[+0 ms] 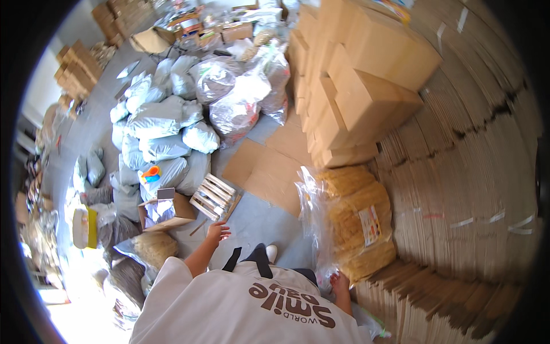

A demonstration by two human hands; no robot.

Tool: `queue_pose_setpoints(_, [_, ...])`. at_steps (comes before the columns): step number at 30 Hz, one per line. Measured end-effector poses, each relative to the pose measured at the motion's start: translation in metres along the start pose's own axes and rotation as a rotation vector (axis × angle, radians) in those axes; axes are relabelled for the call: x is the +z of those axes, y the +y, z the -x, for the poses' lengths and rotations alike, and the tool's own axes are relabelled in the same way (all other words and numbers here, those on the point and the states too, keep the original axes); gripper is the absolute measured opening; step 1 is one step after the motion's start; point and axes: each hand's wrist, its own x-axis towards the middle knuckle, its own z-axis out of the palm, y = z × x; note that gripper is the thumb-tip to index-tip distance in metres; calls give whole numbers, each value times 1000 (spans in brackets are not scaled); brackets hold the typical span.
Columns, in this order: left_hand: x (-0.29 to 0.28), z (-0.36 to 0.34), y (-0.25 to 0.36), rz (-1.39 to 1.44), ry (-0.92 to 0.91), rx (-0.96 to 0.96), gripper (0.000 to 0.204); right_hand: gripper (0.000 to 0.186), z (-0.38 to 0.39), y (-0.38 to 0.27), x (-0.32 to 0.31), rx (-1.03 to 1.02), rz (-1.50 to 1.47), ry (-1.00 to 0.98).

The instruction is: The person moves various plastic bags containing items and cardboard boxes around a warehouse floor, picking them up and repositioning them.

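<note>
My left hand (218, 231) is open in the lower middle, holding nothing, its fingers apart below a small wooden pallet (213, 196). To its left, a cardboard box (180, 211) holds pale crumpled items. My right hand (338, 281) is low on the right, fingers curled on the clear plastic bag (313, 212) beside a large bale of yellow-tan material (352, 189) with a white label. Exactly how the fingers grip the plastic is partly hidden.
Several grey sacks (157, 123) and clear bags (238, 100) are piled ahead-left. Stacked cartons (366, 103) stand ahead-right, flattened cardboard (458, 189) lines the right side, and cardboard sheets (258, 172) lie on the grey floor (275, 229). An orange-and-blue object (150, 174) rests on the sacks.
</note>
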Motion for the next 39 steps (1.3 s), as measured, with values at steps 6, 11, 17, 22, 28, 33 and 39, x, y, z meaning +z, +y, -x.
queue_pose_setpoints(6, [-15, -25, -12, 333, 72, -144, 30, 23, -13, -92, 166, -228, 552, -180])
queue_pose_setpoints(11, [-4, -36, 24, 496, 105, -200, 29, 27, -73, -97, 200, -81, 798, -206])
queue_pose_setpoints(17, [-43, -74, 62, 633, 281, -75, 29, 25, -112, -137, 279, 116, 1019, -227])
queue_pose_setpoints(22, [-36, -105, 102, 731, 434, -120, 30, 21, -180, -189, 390, 48, 1007, -293])
queue_pose_setpoints(28, [17, -139, 167, 876, 274, -149, 30, 16, -217, -234, 575, -160, 1082, -415])
queue_pose_setpoints(33, [10, -210, 214, 1010, 246, -182, 29, 18, -221, -232, 723, -376, 1187, -618])
queue_pose_setpoints(39, [8, -310, 317, 982, 174, -209, 30, 21, -224, -227, 847, -890, 1492, -682])
